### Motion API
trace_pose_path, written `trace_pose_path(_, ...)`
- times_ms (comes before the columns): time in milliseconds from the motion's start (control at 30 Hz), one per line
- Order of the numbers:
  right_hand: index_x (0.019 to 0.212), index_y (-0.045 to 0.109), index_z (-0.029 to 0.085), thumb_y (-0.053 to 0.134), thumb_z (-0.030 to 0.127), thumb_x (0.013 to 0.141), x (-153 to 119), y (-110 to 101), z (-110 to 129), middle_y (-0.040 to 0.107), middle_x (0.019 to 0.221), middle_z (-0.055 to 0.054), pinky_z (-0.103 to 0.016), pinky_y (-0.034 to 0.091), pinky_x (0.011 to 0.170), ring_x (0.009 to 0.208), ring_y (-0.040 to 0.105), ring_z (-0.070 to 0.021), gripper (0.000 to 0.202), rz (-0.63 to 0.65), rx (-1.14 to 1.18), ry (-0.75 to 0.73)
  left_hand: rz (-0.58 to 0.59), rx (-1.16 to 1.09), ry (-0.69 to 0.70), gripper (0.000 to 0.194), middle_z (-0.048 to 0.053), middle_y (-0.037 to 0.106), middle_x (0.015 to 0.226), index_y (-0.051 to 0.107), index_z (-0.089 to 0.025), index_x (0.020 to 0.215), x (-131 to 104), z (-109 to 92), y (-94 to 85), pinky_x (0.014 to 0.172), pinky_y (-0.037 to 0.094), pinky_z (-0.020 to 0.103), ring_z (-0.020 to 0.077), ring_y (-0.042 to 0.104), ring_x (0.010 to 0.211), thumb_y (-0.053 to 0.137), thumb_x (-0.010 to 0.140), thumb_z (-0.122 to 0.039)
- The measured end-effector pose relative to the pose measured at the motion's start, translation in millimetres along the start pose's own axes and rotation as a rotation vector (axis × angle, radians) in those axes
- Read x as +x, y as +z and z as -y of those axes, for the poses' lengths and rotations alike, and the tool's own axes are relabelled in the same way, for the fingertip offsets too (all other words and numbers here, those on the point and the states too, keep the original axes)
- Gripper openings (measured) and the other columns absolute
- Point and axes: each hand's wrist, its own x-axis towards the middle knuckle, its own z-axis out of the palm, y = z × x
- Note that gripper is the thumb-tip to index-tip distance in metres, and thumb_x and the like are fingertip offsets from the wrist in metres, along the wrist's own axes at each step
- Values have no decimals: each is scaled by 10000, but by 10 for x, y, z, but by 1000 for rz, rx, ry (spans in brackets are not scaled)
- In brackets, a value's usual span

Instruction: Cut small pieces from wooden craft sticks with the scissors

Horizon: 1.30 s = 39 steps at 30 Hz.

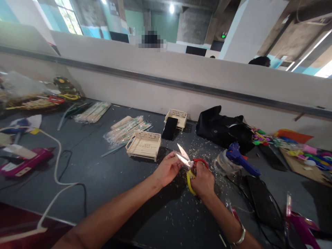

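My right hand (204, 180) is closed around the handles of a pair of scissors (190, 164), one loop red and one yellow. The blades stand apart and point up and to the left. My left hand (167, 170) is closed in a pinch right beside the blades; whatever its fingertips hold is too small to make out. Left of the hands sits a small tray-like model made of thin wooden sticks (144, 145). Small pale clippings lie scattered on the dark table (166, 221) around and below the scissors.
Behind are a black phone (170, 128) leaning on a second stick model (181, 116), and bagged sticks (127, 131). To the right are a black bag (220, 124), a blue glue gun (241, 159) and a clear container (224, 164). A magenta glue gun (28, 160) and white cable (59, 155) lie left.
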Motion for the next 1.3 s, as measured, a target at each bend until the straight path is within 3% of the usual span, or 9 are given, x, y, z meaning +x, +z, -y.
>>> trace_pose_path(300,801,537,181,517,173,712,16,-27,9,595,593,-14,-233,257,491,524,541,-151,92,164,-19,59,-31,133,80,266,-22,604,595,605,-136,590,30,-19,-25,569,429,194,72,521,542,841,499,-220)
trace_pose_path(533,802,495,191,505,157,696,-24,1,15,595,639,-20,-231,315,532,589,561,-161,112,117,43,-1,-35,208,114,330,-23,615,600,601,-127,572,12,-11,18,538,431,187,72,535,535,868,444,-272)
trace_pose_path(900,770,484,202,486,196,710,-19,-23,9,549,598,-5,-235,312,524,556,521,-158,60,31,74,-62,-13,259,146,259,-35,593,525,625,-142,554,-10,-59,36,473,399,183,59,490,446,848,460,-237)
trace_pose_path(1300,781,493,199,476,150,704,-6,-44,14,555,607,-1,-233,283,513,547,505,-147,93,111,21,-5,19,345,173,274,-2,625,553,658,-125,615,5,-89,-8,475,389,196,61,493,429,840,511,-301)
